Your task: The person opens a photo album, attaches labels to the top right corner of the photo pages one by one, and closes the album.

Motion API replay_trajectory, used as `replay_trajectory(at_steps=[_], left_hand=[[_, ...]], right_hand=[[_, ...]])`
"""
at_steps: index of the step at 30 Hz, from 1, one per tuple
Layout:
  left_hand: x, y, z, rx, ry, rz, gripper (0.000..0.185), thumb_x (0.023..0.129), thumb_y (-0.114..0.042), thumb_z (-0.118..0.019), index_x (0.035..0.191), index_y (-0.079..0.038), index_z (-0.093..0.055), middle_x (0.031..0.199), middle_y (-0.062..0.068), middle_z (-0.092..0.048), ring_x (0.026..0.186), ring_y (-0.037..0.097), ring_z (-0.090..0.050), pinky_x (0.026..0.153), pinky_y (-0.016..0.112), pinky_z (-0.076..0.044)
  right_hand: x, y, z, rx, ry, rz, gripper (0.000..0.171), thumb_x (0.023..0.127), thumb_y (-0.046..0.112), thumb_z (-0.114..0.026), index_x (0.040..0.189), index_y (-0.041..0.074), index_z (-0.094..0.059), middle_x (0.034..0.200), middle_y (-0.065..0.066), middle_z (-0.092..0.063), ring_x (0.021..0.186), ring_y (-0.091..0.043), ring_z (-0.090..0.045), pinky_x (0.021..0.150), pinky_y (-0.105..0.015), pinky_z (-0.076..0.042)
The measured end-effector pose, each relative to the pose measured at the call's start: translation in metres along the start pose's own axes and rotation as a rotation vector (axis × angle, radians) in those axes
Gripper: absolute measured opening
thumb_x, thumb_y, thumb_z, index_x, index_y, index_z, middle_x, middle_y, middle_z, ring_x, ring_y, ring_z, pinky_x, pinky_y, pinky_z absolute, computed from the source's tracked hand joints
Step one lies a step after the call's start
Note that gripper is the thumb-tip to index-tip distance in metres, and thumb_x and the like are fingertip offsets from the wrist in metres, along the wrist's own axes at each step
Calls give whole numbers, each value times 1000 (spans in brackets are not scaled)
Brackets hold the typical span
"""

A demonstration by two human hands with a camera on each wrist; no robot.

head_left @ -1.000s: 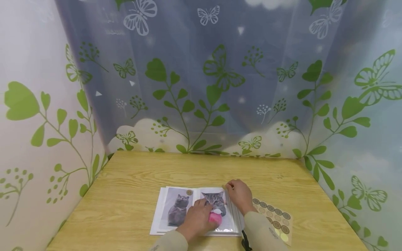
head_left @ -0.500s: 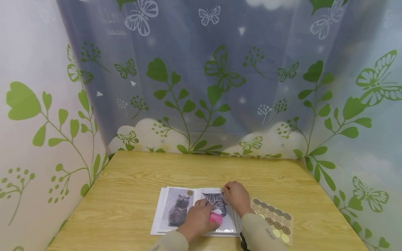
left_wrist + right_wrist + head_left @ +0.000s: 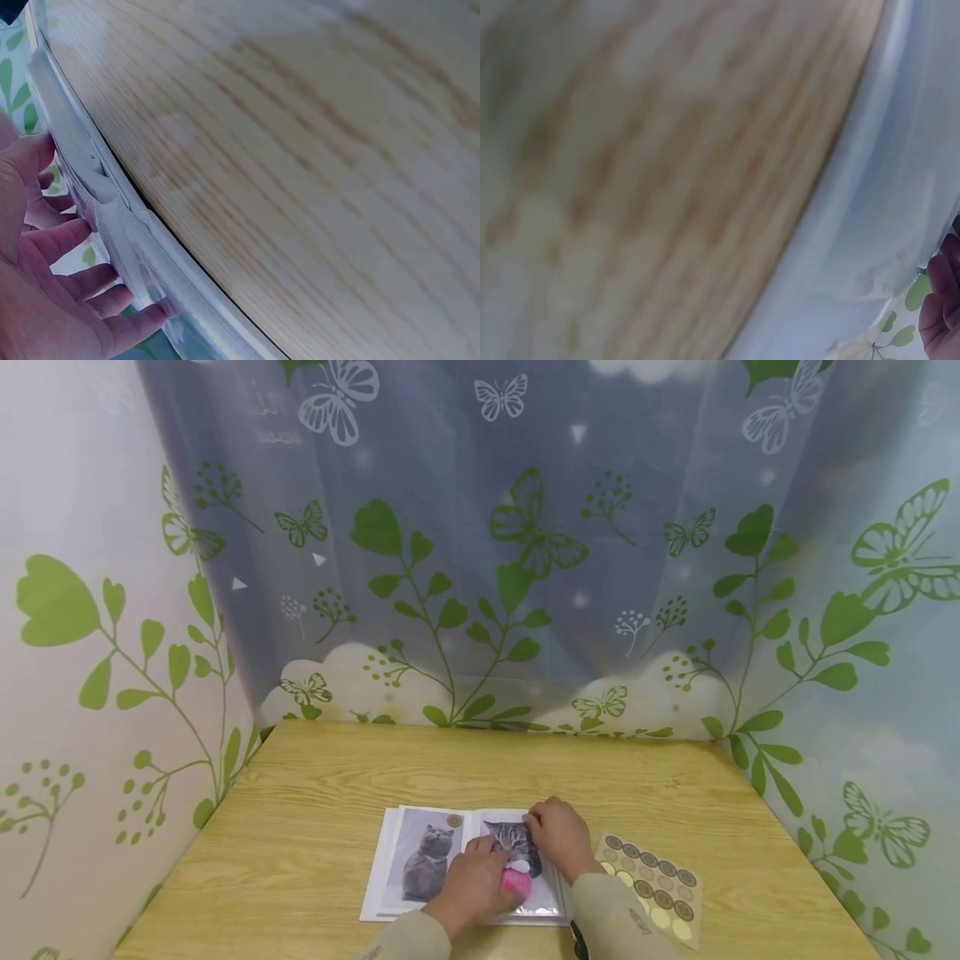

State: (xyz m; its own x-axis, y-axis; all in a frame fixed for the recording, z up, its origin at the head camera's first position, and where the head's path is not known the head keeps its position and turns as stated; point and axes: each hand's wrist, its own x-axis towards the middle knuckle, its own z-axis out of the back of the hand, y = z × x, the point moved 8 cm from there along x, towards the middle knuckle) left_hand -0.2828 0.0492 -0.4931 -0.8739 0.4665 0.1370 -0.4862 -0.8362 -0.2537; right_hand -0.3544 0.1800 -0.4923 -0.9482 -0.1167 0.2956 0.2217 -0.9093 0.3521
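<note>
A photo album point(image 3: 372, 893) lies open on the table, with a grey cat photo point(image 3: 427, 864) on the left page and a tabby cat photo point(image 3: 512, 839) on the right. A pink round shape shows on the tabby's page. My left hand point(image 3: 471, 878) rests on the right page with its fingers spread; the left wrist view shows its fingertips against the album's pages point(image 3: 120, 232). At the right page's upper corner, my right hand point(image 3: 562, 837) pinches with curled fingers; the sticker at its fingertips is hidden now. A round brown sticker point(image 3: 454, 820) sits on the grey cat photo's corner.
Right of the album, partly under the right sleeve point(image 3: 618, 910), lies a tan sticker sheet point(image 3: 663, 883) with rows of round stickers and several yellow circles. The wood-grain table point(image 3: 337, 768) meets a leaf-and-butterfly curtain point(image 3: 465, 643) behind. A black strap point(image 3: 579, 939) hangs by the right sleeve.
My right hand has shifted slightly left and nearer over the page's upper corner; the small tan edge at its fingertips has gone from sight. My left hand stays in place.
</note>
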Motion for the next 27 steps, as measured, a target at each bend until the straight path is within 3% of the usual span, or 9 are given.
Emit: replay_trajectory(at_steps=[10,16,27], left_hand=[[0,0,0,11,-25,-17,64,76,-50,-77,123,-7,-67,128,15,-57,119,33,-52,90,47,-51],[1,0,0,14,-32,-22,66,76,-51,-76,124,-7,-66,128,15,-57,119,33,-53,90,47,-51],[0,0,0,-10,-52,-34,62,77,-50,-76,121,-7,-67,130,17,-57,120,34,-52,89,50,-52]], right_hand=[[-2,-1,-7,-41,32,24,16,94,25,-67,90,10,-74,80,0,-58,73,-16,-56,68,-38,-53],[-7,8,-1,-84,-1,95,9,90,18,-71,93,10,-76,87,-3,-62,79,-21,-61,72,-40,-55],[-20,23,5,-195,-17,209,20,90,18,-70,106,9,-74,101,-8,-64,93,-27,-59,81,-46,-53]])
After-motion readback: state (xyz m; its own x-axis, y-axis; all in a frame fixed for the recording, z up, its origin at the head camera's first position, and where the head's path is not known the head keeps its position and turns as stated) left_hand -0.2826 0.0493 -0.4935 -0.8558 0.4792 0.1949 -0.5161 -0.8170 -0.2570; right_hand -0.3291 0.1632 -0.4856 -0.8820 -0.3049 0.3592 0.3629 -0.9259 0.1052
